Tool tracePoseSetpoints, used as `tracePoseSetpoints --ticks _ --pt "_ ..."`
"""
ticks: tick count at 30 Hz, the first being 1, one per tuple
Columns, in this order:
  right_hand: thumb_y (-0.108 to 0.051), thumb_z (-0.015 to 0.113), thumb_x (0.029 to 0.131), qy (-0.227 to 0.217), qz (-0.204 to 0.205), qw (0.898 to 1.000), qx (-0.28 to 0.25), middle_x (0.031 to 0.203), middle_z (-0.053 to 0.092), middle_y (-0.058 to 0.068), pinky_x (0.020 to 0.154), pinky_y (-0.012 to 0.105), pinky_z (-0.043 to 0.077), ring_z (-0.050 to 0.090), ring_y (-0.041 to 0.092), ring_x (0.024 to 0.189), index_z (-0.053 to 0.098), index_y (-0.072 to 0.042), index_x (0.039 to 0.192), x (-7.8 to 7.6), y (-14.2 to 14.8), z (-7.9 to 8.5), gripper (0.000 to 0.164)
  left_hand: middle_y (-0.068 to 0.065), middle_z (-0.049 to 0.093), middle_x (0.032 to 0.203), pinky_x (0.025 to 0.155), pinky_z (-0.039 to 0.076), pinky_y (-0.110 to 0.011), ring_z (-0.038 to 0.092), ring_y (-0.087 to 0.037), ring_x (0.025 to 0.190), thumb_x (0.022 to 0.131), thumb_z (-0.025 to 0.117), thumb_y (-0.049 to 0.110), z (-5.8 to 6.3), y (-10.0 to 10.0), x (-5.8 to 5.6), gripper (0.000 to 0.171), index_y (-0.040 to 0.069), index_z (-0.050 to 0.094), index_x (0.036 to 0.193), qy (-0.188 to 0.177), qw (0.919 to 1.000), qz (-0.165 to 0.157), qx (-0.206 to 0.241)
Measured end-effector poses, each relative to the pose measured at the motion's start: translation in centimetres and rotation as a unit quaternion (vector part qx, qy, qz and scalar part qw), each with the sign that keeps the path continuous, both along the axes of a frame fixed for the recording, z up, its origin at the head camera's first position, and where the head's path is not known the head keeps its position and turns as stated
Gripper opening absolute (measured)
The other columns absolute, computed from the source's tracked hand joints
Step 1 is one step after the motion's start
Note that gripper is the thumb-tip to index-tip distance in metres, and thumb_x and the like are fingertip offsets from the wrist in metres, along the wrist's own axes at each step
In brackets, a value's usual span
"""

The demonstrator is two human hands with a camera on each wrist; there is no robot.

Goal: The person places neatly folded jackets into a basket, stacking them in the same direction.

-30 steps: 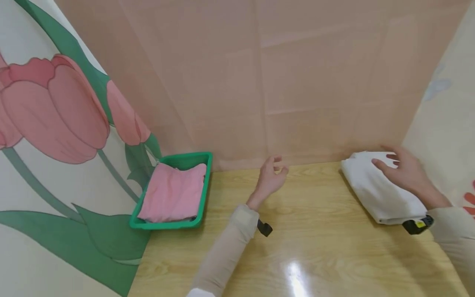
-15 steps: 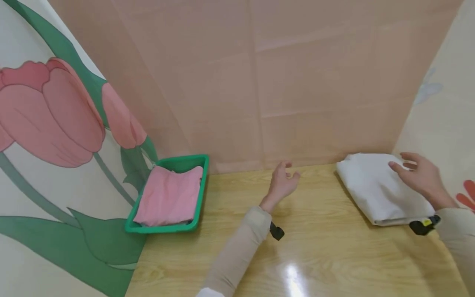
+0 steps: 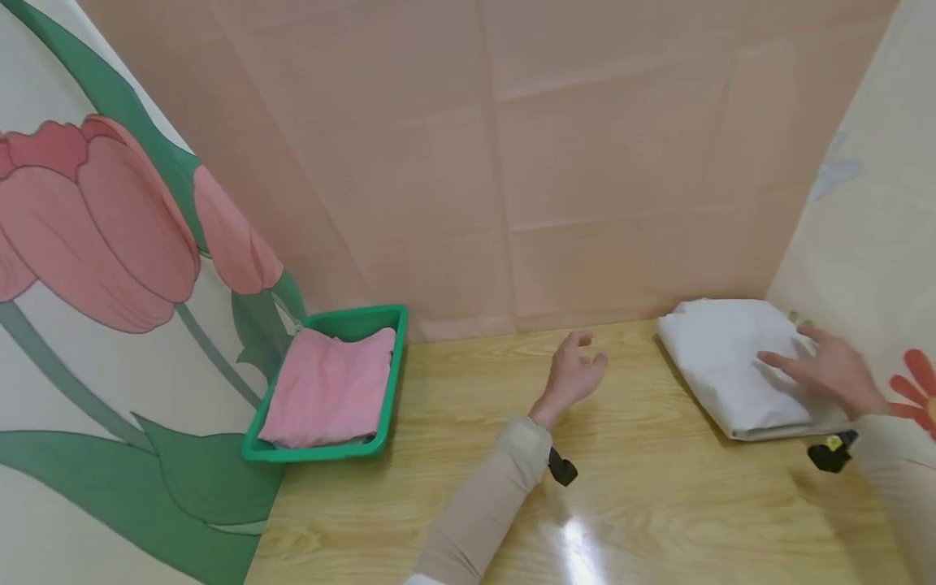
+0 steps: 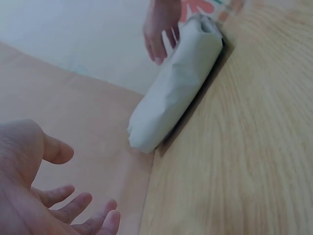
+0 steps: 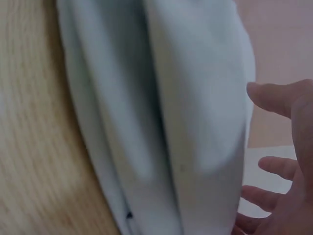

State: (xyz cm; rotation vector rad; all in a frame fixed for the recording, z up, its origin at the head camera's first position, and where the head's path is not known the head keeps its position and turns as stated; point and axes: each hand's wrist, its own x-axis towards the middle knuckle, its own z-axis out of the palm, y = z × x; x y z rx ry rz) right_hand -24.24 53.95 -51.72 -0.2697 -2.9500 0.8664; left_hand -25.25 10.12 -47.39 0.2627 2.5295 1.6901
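A folded white cloth (image 3: 720, 366) lies on the wooden table at the back right, its stacked layers showing in the right wrist view. My right hand (image 3: 837, 370) is at the cloth's right side, thumb extended over the top and the other fingers along the far side. In the right wrist view the thumb tip is at the cloth's upper edge; whether it touches I cannot tell. My left hand (image 3: 574, 374) hovers over the table to the left of the cloth, fingers loosely bent around nothing. In the left wrist view that palm (image 4: 19, 181) faces the cloth.
A green plastic basket (image 3: 398, 382) with a folded pink cloth (image 3: 329, 388) in it stands at the back left, against the tulip-painted wall (image 3: 102, 227). A brownish-pink sheet (image 3: 409, 162) closes off the back of the table (image 3: 643, 487).
My left hand has moved right, toward the white cloth. My right hand has lifted slightly off to the right and then lowered at the cloth's right side. The view has turned slightly.
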Motion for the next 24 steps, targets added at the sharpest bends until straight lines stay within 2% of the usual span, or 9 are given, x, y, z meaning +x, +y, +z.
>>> tracePoseSetpoints --ticks 2,6,13,19,24 --pt "-0.070 0.066 0.094 -0.017 0.006 0.999 0.027 0.156 0.018 0.053 0.099 0.082 0.036 0.028 0.073 0.134 0.013 0.014 0.163 0.0 0.2 -0.7 0.120 0.004 0.062 0.145 0.088 0.057 -0.030 0.066 -0.013 0.115 0.103 0.067 0.036 -0.3 0.3 0.2 0.042 0.023 0.061 0.143 -0.002 1.0000 0.000 0.001" --pt "-0.072 0.066 0.093 -0.023 0.018 0.998 0.054 0.154 0.021 0.054 0.097 0.083 0.036 0.029 0.074 0.132 0.015 0.017 0.161 0.3 0.3 -1.6 0.123 0.003 0.063 0.144 0.084 0.057 -0.028 0.066 -0.010 0.110 0.103 0.068 0.035 -0.7 0.7 0.4 0.042 0.023 0.061 0.143 -0.003 1.0000 -0.003 0.000" --pt "-0.072 0.066 0.093 -0.035 0.027 0.998 0.051 0.153 0.021 0.054 0.094 0.083 0.037 0.029 0.074 0.130 0.014 0.016 0.161 0.3 0.7 -2.8 0.122 0.007 0.062 0.144 0.083 0.056 -0.029 0.064 -0.006 0.107 0.102 0.069 0.032 -1.7 1.9 0.5 0.042 0.025 0.061 0.143 -0.033 0.9994 -0.007 0.003" --pt "-0.077 0.066 0.090 -0.047 0.021 0.997 0.064 0.143 0.028 0.057 0.080 0.075 0.044 0.040 0.074 0.117 0.014 0.013 0.162 0.1 1.0 -2.6 0.126 0.007 0.064 0.141 0.085 0.056 -0.027 0.065 -0.004 0.102 0.100 0.072 0.034 -3.2 4.7 0.3 0.042 0.026 0.062 0.140 -0.071 0.9973 -0.016 0.016" --pt "-0.083 0.065 0.086 -0.072 0.012 0.995 0.063 0.136 0.029 0.058 0.069 0.070 0.044 0.042 0.077 0.108 0.007 0.007 0.165 -0.5 0.4 -2.5 0.133 0.010 0.065 0.135 0.091 0.055 -0.029 0.065 -0.007 0.105 0.097 0.075 0.039 -4.3 6.7 0.6 0.047 0.025 0.062 0.140 -0.088 0.9959 -0.013 0.018"
